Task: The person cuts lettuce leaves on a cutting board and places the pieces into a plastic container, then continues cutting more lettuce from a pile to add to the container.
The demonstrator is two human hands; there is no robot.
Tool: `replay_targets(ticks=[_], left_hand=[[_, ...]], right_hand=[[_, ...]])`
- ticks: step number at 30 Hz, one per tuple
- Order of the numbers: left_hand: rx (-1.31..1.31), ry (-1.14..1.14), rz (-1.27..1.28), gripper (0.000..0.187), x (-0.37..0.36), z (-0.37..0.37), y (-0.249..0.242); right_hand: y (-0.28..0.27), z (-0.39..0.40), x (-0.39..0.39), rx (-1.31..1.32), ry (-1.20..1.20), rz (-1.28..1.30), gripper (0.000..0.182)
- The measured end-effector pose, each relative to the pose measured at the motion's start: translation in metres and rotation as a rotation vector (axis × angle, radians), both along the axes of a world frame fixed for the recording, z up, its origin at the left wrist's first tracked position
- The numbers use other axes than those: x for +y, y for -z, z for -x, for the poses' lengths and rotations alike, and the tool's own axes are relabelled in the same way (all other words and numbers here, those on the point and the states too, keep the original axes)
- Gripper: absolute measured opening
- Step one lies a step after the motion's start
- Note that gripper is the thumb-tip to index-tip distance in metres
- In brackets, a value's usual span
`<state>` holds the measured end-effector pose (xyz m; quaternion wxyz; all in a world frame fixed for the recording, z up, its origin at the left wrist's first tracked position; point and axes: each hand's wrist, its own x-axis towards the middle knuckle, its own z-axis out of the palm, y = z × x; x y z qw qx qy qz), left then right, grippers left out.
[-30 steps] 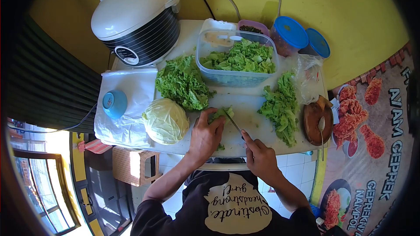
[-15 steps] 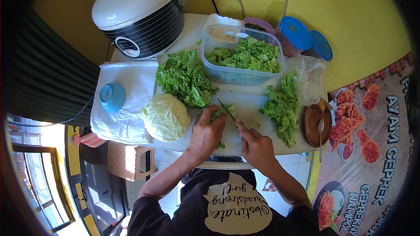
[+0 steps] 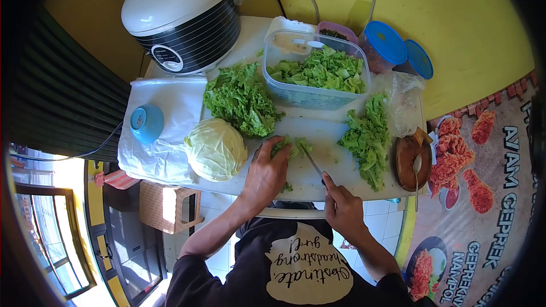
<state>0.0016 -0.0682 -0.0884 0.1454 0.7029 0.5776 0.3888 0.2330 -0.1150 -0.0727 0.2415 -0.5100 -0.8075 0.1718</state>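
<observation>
My left hand (image 3: 267, 167) is closed on some green lettuce (image 3: 297, 145) lying on the white cutting board (image 3: 327, 136). My right hand (image 3: 343, 204) grips the handle of a knife (image 3: 312, 162), whose blade points up and left, its tip by the cut lettuce. A whole cabbage (image 3: 215, 149) sits left of my left hand, with a leafy lettuce bunch (image 3: 239, 99) behind it. More lettuce leaves (image 3: 368, 142) lie on the right side of the board. Behind the board, a clear plastic container (image 3: 315, 95) holds cut lettuce.
A rice cooker (image 3: 187, 28) stands at the back left. A blue bowl (image 3: 147, 124) rests on white plastic sheets (image 3: 170, 162). At right are a brown mortar (image 3: 405, 162), a plastic bag (image 3: 405, 96) and blue-lidded tubs (image 3: 385, 42). A stool (image 3: 165, 207) stands below left.
My right hand has moved right and down with the knife, away from my left hand. The blade has drawn back, and a cut piece of lettuce shows by its tip.
</observation>
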Motion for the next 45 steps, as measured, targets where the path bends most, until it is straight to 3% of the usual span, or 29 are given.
replay_targets(ticks=[6,12,18,20,26,45], left_hand=[[-0.054,-0.005,0.035,0.03,0.004,-0.005,0.001],[-0.128,-0.02,0.033,0.034,0.016,-0.02,-0.001],[0.054,-0.088,-0.02,0.039,0.009,-0.013,-0.003],[0.14,-0.163,-0.058,0.032,0.005,-0.013,-0.016],[0.153,-0.065,-0.101,0.015,0.003,-0.003,0.004],[0.091,-0.071,-0.067,0.019,0.001,-0.004,0.0]], right_hand=[[0.004,-0.001,0.008,-0.042,0.056,-0.02,0.063],[-0.002,0.01,0.004,0.084,0.058,-0.009,0.061],[0.008,0.016,0.0,0.013,0.024,0.0,0.061],[0.007,0.016,0.002,0.007,0.022,-0.025,0.061],[0.0,0.016,0.006,0.046,0.002,-0.019,0.062],[0.001,0.03,0.042,-0.067,-0.093,-0.054,0.064]])
